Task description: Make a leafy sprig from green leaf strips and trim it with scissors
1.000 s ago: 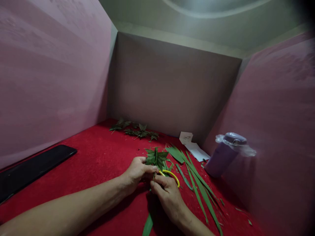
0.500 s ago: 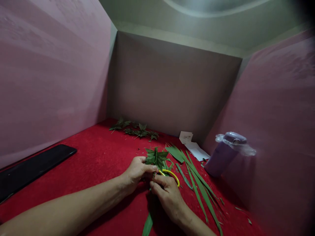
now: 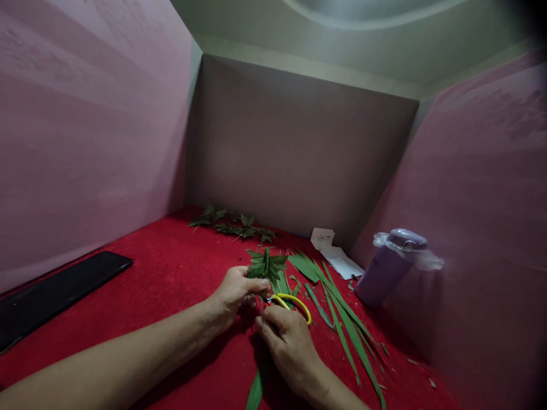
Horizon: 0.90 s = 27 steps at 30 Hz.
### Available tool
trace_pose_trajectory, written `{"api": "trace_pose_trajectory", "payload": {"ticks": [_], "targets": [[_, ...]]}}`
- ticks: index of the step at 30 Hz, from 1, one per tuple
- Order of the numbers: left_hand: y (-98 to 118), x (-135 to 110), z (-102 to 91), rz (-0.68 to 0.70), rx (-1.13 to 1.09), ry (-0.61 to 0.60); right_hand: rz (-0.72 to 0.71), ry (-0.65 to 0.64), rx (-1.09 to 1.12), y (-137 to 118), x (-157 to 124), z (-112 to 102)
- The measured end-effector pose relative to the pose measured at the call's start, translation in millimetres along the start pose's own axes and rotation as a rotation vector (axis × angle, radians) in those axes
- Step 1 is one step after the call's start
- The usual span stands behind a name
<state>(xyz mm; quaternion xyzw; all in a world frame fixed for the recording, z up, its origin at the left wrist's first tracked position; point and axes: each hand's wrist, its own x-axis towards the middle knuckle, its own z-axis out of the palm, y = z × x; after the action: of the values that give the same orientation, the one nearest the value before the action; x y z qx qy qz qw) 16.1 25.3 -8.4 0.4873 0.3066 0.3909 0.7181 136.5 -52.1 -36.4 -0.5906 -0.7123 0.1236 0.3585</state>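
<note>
Two hands at work: left hand [image 3: 231, 291], right hand [image 3: 289, 341]. One folded leaf star [image 3: 265, 265] between them, and one pair of yellow-handled scissors [image 3: 291, 300]. One cluster of finished leaf pieces [image 3: 233, 224] at the back, too tangled to count. One black phone [image 3: 55, 293], one purple bottle [image 3: 387, 267], two paper slips [image 3: 335, 251]. Several loose leaf strips [image 3: 342, 319].
</note>
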Motion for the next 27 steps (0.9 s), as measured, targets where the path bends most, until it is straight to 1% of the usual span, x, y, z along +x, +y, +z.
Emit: {"api": "trace_pose_trajectory", "payload": {"ticks": [3,7,9,13,15,17,20,25,27], "targets": [[3,-1,-0.2,-0.008,-0.023,-0.010,-0.013,0.015,-0.014,0,0,1],[5,-4,2.3,-0.095,-0.120,-0.019,-0.044,-0.005,-0.011,-1,1,0],[6,-6,3.8,-0.133,-0.161,-0.012,-0.068,-0.023,0.030,-4,1,-2],[9,-10,5.3,-0.152,-0.141,-0.020,-0.133,-0.063,0.160,-11,0,-6],[10,-11,5.1,-0.142,-0.134,-0.044,-0.123,-0.059,0.138,-11,0,-6],[10,-10,4.4,-0.128,-0.137,-0.060,-0.093,-0.043,0.070,-9,0,-4],[10,-8,3.3,-0.136,-0.138,-0.052,-0.077,-0.019,0.002,-7,0,-2],[13,-10,4.2,-0.171,-0.133,-0.024,-0.093,-0.030,0.081,-10,1,-5],[14,-11,4.7,-0.173,-0.130,-0.038,-0.096,-0.036,0.091,-10,2,-5]]}}
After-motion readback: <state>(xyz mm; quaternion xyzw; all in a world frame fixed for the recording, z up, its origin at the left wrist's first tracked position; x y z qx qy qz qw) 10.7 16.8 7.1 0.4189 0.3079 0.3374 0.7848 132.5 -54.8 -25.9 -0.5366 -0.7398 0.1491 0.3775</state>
